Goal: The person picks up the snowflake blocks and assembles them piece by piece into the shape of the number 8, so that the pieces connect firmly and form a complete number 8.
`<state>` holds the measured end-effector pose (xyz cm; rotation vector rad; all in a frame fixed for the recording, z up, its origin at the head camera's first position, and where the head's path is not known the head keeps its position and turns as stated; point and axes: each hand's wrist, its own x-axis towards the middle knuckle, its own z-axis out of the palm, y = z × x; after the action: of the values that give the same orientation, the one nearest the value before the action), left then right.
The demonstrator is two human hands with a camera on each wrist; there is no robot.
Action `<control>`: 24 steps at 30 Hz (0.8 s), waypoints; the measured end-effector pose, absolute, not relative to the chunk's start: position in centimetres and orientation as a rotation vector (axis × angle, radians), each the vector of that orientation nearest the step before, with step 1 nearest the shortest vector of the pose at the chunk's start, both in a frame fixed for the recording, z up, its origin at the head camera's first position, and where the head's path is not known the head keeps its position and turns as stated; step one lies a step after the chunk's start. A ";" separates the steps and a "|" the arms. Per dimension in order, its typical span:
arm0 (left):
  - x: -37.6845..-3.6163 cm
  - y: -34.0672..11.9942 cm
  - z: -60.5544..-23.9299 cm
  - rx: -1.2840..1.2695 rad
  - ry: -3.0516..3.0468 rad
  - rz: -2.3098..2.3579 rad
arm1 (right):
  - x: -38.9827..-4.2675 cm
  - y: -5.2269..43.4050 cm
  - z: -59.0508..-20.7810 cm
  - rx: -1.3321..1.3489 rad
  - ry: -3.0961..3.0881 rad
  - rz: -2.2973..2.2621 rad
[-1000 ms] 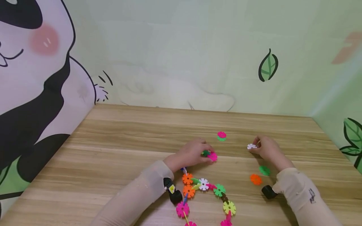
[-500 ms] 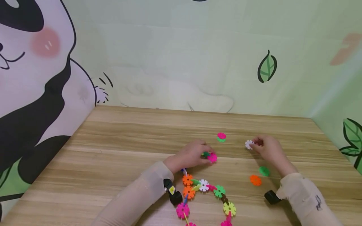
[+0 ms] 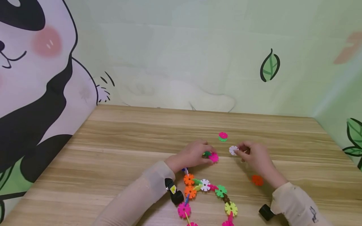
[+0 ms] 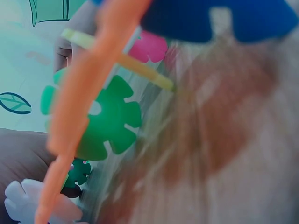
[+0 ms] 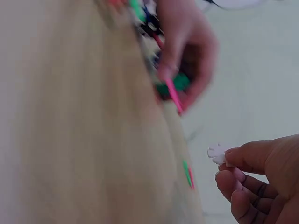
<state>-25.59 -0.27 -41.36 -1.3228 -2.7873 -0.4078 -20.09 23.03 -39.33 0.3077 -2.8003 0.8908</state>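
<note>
A person's two hands work at a chain of plastic snowflake discs on a wooden worktop (image 3: 118,147), low in the centre of the head view. The chain (image 3: 207,194) lies partly built: a loop of orange, white, green, yellow and pink discs runs from the bottom edge of the frame up to the left hand (image 3: 192,154), so a good part of the linking looks done. The left hand rests palm-down just above the loop, its grip curled round the chain's upper end, a pink disc (image 3: 214,157) slotted with a dark green one. The right hand (image 3: 255,157), right of centre, reaches toward the left with its wrist turned inward; its grip is closed, thumb and fingertips pinching a white disc (image 3: 233,150) by the edge, as the right wrist view (image 5: 217,153) also shows. The white disc sits just right of the pink disc and apart from it, so it is not yet joined. Loose pieces remain: a pink-and-green pair (image 3: 223,136) a little above the hands, and an orange disc (image 3: 257,180) by the right forearm, lower right. Judging by these, several links are left to add. The left wrist view is too blurred to show more than discs close up. Both arms wear pale sleeves with black wrist cameras.
</note>
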 end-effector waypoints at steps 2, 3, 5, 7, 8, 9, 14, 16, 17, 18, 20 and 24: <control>-25.6 -0.3 -41.3 -1.315 -2.793 -0.414 | -19.7 22.0 -39.7 0.354 -2.787 0.890; -25.6 -0.3 -41.3 -1.313 -2.796 -0.414 | -19.6 21.6 -39.9 0.373 -2.789 0.890; -25.5 -0.4 -41.2 -1.313 -2.798 -0.415 | -19.3 20.8 -40.2 0.413 -2.794 0.894; -25.5 -0.4 -41.1 -1.314 -2.800 -0.408 | -19.1 20.3 -40.4 0.450 -2.799 0.909; -25.5 -0.4 -41.1 -1.315 -2.800 -0.404 | -19.0 20.1 -40.5 0.463 -2.803 0.906; -25.5 -0.4 -41.0 -1.317 -2.800 -0.401 | -19.0 19.9 -40.7 0.474 -2.802 0.905; -25.5 -0.3 -41.1 -1.312 -2.807 -0.396 | -18.8 19.3 -41.4 0.482 -2.786 0.814; -25.5 -0.3 -41.1 -1.305 -2.813 -0.397 | -18.8 19.1 -41.6 0.474 -2.780 0.779; -25.5 -0.3 -41.1 -1.300 -2.817 -0.398 | -18.8 19.0 -41.7 0.468 -2.777 0.766; -25.5 -0.3 -41.1 -1.294 -2.821 -0.400 | -18.8 18.9 -41.8 0.464 -2.775 0.755; -25.5 -0.3 -41.1 -1.280 -2.833 -0.403 | -18.7 18.7 -41.9 0.462 -2.768 0.750; -25.4 -0.3 -41.0 -1.262 -2.848 -0.416 | -18.6 18.5 -42.0 0.469 -2.763 0.735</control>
<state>-25.41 -0.28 -40.97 -1.2618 -2.8480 -0.4165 -18.57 18.49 -41.95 0.4685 -2.7631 0.7351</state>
